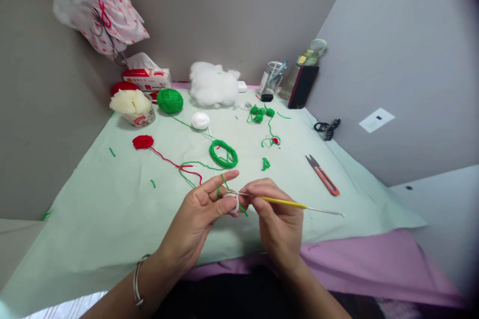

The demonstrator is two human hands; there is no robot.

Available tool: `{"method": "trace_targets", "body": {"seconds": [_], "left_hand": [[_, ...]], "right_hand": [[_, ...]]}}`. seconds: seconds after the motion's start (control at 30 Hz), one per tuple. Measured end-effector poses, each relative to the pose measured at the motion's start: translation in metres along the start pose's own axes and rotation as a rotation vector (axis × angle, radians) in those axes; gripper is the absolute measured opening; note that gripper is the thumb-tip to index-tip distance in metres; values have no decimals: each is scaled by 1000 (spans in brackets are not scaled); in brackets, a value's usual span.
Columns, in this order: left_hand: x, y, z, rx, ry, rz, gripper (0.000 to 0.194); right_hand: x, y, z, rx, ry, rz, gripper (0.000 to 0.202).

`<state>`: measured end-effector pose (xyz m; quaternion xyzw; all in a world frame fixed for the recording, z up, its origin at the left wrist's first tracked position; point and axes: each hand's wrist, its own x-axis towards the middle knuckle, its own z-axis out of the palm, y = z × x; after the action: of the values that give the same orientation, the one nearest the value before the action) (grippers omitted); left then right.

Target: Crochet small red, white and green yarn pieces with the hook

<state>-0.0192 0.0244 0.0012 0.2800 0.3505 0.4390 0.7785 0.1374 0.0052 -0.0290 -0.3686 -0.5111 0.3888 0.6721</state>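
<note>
Near the table's front edge, my left hand (200, 217) pinches a small white crocheted piece (234, 202) between thumb and fingers, its index finger stretched out with green yarn looped round the fingers. My right hand (279, 222) is closed on a yellow-handled crochet hook (284, 202); the hook's thin tip meets the top of the white piece, and its other metal end points right. A short green strand hangs by the white piece. Beyond my hands lies a green yarn coil (223, 154), with a strand running toward my left hand.
A red crocheted disc (142, 142), green yarn ball (169, 101), white yarn ball (200, 120) and tub (139, 114) are at left. White stuffing (213, 84) sits at the back. Snips (323, 175), a leaning phone (303, 87), a bottle (295, 77) and green pieces (259, 113) are at right.
</note>
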Motion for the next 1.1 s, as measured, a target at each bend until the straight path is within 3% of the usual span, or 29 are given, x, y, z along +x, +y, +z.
{"method": "trace_targets", "body": {"seconds": [0.33, 0.67, 0.87, 1.1], "left_hand": [[1, 2, -4, 73, 39, 75, 38], [1, -3, -5, 140, 76, 168, 39], [1, -2, -4, 129, 68, 182, 12], [2, -2, -2, 146, 35, 211, 10]], "right_hand": [[5, -10, -2, 189, 105, 150, 11], [-2, -11, -8, 28, -22, -5, 13], [-1, -13, -5, -10, -46, -52, 15], [-1, -13, -5, -14, -52, -58, 14]]}}
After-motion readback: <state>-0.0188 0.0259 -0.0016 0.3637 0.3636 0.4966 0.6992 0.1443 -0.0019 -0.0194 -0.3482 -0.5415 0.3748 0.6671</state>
